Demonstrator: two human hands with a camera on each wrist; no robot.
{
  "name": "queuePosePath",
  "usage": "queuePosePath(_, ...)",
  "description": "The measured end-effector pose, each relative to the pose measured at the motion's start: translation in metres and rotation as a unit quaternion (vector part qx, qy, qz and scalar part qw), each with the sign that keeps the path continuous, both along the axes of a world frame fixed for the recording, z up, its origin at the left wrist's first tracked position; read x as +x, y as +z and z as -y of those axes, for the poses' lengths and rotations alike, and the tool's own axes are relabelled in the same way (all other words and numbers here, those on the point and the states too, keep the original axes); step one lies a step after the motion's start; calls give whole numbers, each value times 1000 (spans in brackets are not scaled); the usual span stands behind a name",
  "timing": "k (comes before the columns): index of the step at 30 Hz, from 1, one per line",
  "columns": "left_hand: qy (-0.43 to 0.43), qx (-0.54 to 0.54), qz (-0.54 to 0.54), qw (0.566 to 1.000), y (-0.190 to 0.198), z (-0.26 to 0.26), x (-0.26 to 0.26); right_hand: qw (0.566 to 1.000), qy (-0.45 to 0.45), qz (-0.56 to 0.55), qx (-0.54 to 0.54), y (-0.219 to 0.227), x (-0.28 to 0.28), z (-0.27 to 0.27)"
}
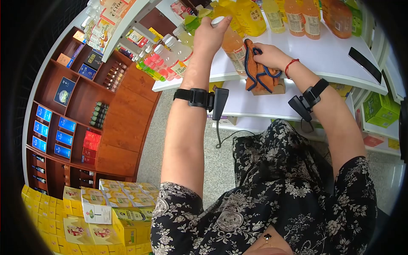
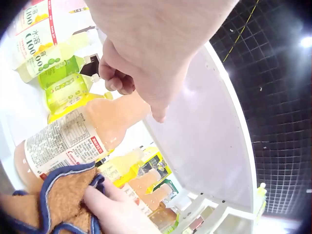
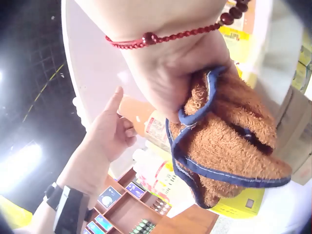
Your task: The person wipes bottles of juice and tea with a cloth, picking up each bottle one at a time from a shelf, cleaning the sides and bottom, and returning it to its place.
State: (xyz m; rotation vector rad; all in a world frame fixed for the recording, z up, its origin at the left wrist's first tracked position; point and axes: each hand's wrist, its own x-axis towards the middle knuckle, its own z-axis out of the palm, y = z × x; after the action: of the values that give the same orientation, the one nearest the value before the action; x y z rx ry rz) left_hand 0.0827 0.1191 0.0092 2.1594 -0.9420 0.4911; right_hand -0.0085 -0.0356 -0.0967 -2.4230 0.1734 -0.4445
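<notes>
An orange drink bottle (image 1: 236,50) stands tilted at the shelf's front edge, its white cap (image 1: 218,21) under the fingers of my left hand (image 1: 209,37), which grips its top. My right hand (image 1: 270,57) holds a bunched brown cloth with blue edging (image 1: 260,72) against the bottle's right side. In the left wrist view the cloth (image 2: 68,197) touches the lower label of the bottle (image 2: 73,136). The right wrist view has the cloth (image 3: 229,141) hanging from my right hand (image 3: 170,73), with the bottle (image 3: 139,114) partly hidden behind it.
Several clear bottles (image 1: 176,55) line the left of the white shelf (image 1: 323,59). Yellow and orange bottles (image 1: 294,19) stand at the back. A black phone (image 1: 364,64) lies at the right. A small cardboard box (image 1: 276,88) is below the cloth.
</notes>
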Motion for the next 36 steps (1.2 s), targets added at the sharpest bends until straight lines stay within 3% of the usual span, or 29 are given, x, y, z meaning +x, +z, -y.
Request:
queuePosePath(3, -3, -1, 3, 1000, 1, 0, -1, 999, -7, 25, 29, 5, 3, 2)
queuePosePath(5, -9, 6, -2, 1000, 0, 1, -1, 979, -8, 180, 90, 12, 11, 1)
queuePosePath(8, -7, -5, 25, 1000, -5, 4, 3, 959, -32, 261, 105, 41, -5, -23)
queuePosePath(10, -10, -18, 8, 1000, -5, 6, 3, 962, -26, 254, 93, 40, -3, -23)
queuePosePath(12, -20, -18, -2, 1000, -6, 5, 3, 964, -27, 263, 17, 25, 7, -19)
queuePosePath(14, -29, -19, -11, 999, -6, 3, 3, 966, -49, 254, 25, 12, 5, -16)
queuePosePath(17, -20, -3, -25, 999, -5, 2, 3, 998, -2, 50, 39, 4, -3, -7)
queuePosePath(20, -28, -9, -38, 999, -2, 0, 5, 1000, -10, 18, 22, -6, -2, -3)
queuePosePath(22, -58, -21, -105, 993, -3, -1, 10, 1000, -10, 15, 13, -2, -1, -2)
queuePosePath(25, -61, -15, -90, 994, -2, -3, 7, 998, 2, 45, 36, 8, 1, -1)
queuePosePath(27, -61, -2, -79, 995, 6, -4, 2, 971, -38, 227, 60, 17, 4, -7)
queuePosePath(31, -51, -4, -17, 999, 5, -1, 2, 952, -34, 297, 68, 50, -8, -29)
queuePosePath(36, -20, -11, 15, 1000, 0, 1, -2, 958, -17, 285, 32, 19, 3, -13)
